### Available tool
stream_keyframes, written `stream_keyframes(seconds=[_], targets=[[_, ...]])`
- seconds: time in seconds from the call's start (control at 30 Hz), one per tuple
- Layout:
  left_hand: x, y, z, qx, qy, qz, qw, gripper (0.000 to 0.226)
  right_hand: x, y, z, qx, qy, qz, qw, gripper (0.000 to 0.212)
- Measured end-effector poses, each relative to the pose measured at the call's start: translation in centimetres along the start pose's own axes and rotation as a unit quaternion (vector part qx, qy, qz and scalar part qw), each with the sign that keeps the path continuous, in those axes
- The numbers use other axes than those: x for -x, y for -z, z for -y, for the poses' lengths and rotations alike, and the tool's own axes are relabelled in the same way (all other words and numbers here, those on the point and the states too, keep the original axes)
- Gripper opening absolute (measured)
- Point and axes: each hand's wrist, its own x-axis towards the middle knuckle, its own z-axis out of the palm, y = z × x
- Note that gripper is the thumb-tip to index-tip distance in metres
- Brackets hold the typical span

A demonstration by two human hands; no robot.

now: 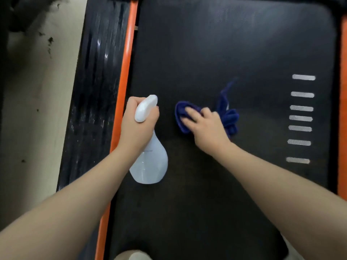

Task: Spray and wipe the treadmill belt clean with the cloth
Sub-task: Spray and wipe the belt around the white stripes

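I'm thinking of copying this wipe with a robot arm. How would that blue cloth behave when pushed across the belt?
Probably floppy: the blue cloth lies bunched, a loose tail trailing behind. It likely bunches further rather than sliding flat, so the right hand presses on it with spread fingers. Looks light.

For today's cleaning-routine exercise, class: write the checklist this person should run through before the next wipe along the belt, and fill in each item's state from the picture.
1. Cloth on the belt, under the right hand: ok.
2. Cloth spread flat for full contact: not ok, it is bunched with a tail trailing.
3. Spray bottle held by the left hand, nozzle pointing away from the person: ok.
4. Belt ahead free of other things: ok.
5. Belt wet with spray: cannot tell.
6. Liquid left in the bottle: cannot tell.
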Motion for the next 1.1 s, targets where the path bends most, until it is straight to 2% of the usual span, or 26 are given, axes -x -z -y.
stream_keyframes(seconds=[0.07, 0.13, 0.17, 0.23, 0.27, 0.3, 0.33, 0.4, 0.43, 0.5, 0.53, 0.57, 0.6, 0.63, 0.7, 0.73, 0.77, 0.8, 0.87, 0.93, 0.97, 1.0, 1.07, 1.1], targets=[[0.0, -0.8, -0.8, -0.001, -0.010, 0.011, 1.000, 0.010, 2.6, 0.3, 1.1, -0.007, 0.118, 0.062, 0.991, 0.058], [0.4, -1.2, -1.0, 0.002, -0.023, 0.005, 1.000, 0.017, 2.4, 1.2, -0.1, 0.041, 0.167, 0.133, 0.976, 0.055], [0.7, -1.2, -1.0, 0.004, -0.026, -0.002, 1.000, 0.022, 1.5, 1.2, -1.5, 0.069, 0.133, 0.122, 0.981, 0.053], [1.2, -1.2, -1.1, 0.007, -0.034, -0.009, 0.999, 0.028, -0.6, 1.5, -4.1, 0.066, -0.060, 0.050, 0.995, 0.051], [1.4, -1.1, -1.3, 0.007, -0.037, -0.009, 0.999, 0.030, -1.0, 1.5, -5.0, 0.057, -0.150, 0.018, 0.987, 0.052], [1.4, -1.1, -1.3, 0.007, -0.037, -0.007, 0.999, 0.030, -1.0, 1.6, -5.2, 0.046, -0.194, -0.007, 0.980, 0.051], [1.4, -1.1, -1.2, 0.009, -0.037, -0.005, 0.999, 0.030, -0.7, 1.4, -4.7, 0.041, -0.191, -0.021, 0.981, 0.051], [1.2, -1.2, -1.1, 0.015, -0.034, 0.001, 0.999, 0.026, 1.6, 0.5, -2.2, 0.041, -0.086, -0.048, 0.994, 0.049], [1.1, -1.4, -1.1, 0.015, -0.033, 0.009, 0.999, 0.023, 3.0, -0.1, -0.8, 0.030, -0.010, -0.020, 0.999, 0.049], [1.0, -1.8, -1.2, 0.005, -0.037, 0.042, 0.998, 0.020, 5.1, 0.0, 0.9, 0.019, 0.118, 0.103, 0.987, 0.052], [1.1, -2.1, -1.3, -0.001, -0.044, 0.060, 0.997, 0.020, 5.1, 0.5, 0.3, 0.026, 0.148, 0.111, 0.982, 0.052], [1.2, -2.3, -1.3, -0.005, -0.054, 0.077, 0.996, 0.020, 4.6, 0.5, -1.1, 0.044, 0.140, 0.088, 0.985, 0.050], [1.3, -2.5, -1.2, -0.007, -0.067, 0.093, 0.993, 0.021, 3.9, 0.5, -2.6, 0.066, 0.091, 0.040, 0.993, 0.049], [1.4, -2.6, -1.1, -0.010, -0.082, 0.108, 0.991, 0.021, 3.1, 0.5, -4.2, 0.073, 0.002, -0.005, 0.997, 0.049], [1.5, -2.7, -0.8, -0.017, -0.109, 0.128, 0.986, 0.021, 2.1, 0.5, -5.0, 0.035, -0.201, -0.068, 0.977, 0.051], [1.4, -2.6, -0.6, -0.018, -0.117, 0.130, 0.984, 0.021, 2.1, 0.1, -3.9, 0.015, -0.243, -0.080, 0.967, 0.052], [1.3, -2.5, -0.6, -0.015, -0.119, 0.129, 0.984, 0.020, 2.4, -0.6, -2.1, 0.008, -0.230, -0.089, 0.969, 0.052], [1.3, -2.3, -0.5, -0.012, -0.120, 0.126, 0.985, 0.020, 3.1, -1.3, -0.2, 0.002, -0.170, -0.089, 0.981, 0.052], [1.3, -1.9, -0.5, -0.001, -0.122, 0.127, 0.984, 0.021, 4.7, -1.8, 2.6, -0.019, -0.023, -0.029, 0.999, 0.053], [1.5, -1.8, -0.4, 0.005, -0.126, 0.131, 0.983, 0.021, 4.2, -0.8, 1.2, -0.015, 0.036, 0.011, 0.999, 0.051], [1.6, -1.8, -0.3, 0.006, -0.129, 0.134, 0.983, 0.021, 3.3, 0.0, -0.2, -0.006, -0.003, 0.011, 1.000, 0.049], [1.6, -1.8, -0.3, 0.004, -0.132, 0.136, 0.982, 0.021, 2.3, 0.4, -1.6, 0.002, -0.094, -0.003, 0.996, 0.049], [1.2, -1.9, -0.2, 0.000, -0.135, 0.131, 0.982, 0.020, 1.2, -0.1, -3.0, 0.030, -0.298, -0.035, 0.953, 0.050], [0.9, -1.9, -0.3, -0.001, -0.125, 0.124, 0.984, 0.019, 1.4, -0.4, -2.2, 0.025, -0.327, -0.052, 0.943, 0.049]])
